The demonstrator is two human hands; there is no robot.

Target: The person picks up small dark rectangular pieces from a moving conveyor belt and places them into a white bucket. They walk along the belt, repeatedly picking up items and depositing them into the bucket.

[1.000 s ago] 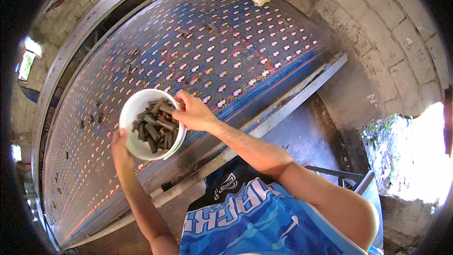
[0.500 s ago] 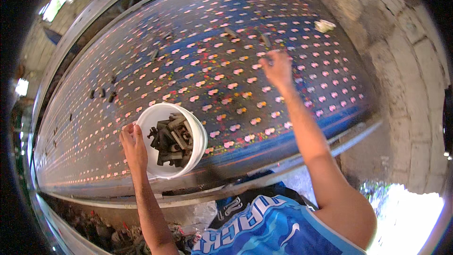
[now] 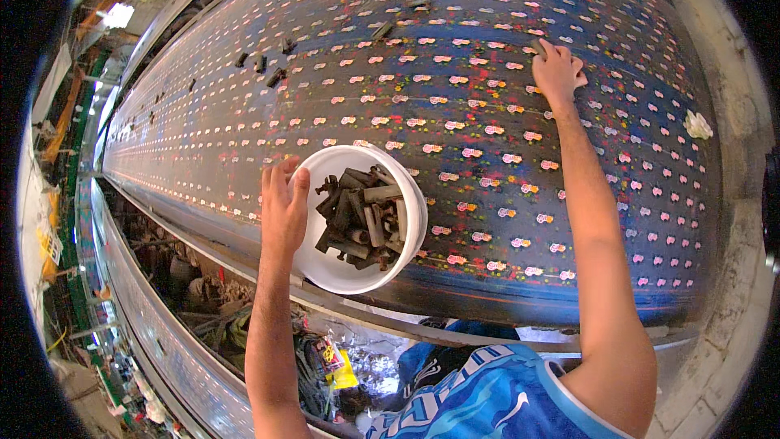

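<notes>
My left hand is at the left side of a white bucket, its fingers stretched out and its thumb against the rim. The bucket stands near the close edge of a wide patterned surface. Inside lies a heap of short dark stick-like pieces. Far to the right, my right hand is closed, with its fingertips on another short dark stick-like piece. Parts of its fingers are hidden by the hand itself, so I cannot tell whether more is held there.
More dark pieces lie on the dark patterned surface: a close group towards the left and single ones farther back. A crumpled pale thing lies at the right edge. A grey wall borders the right side.
My view has turned, shifting the scene. My right hand has reached a dark piece that lay to its left, and the piece beside its fingertips no longer shows. My left hand stays by the bucket.
</notes>
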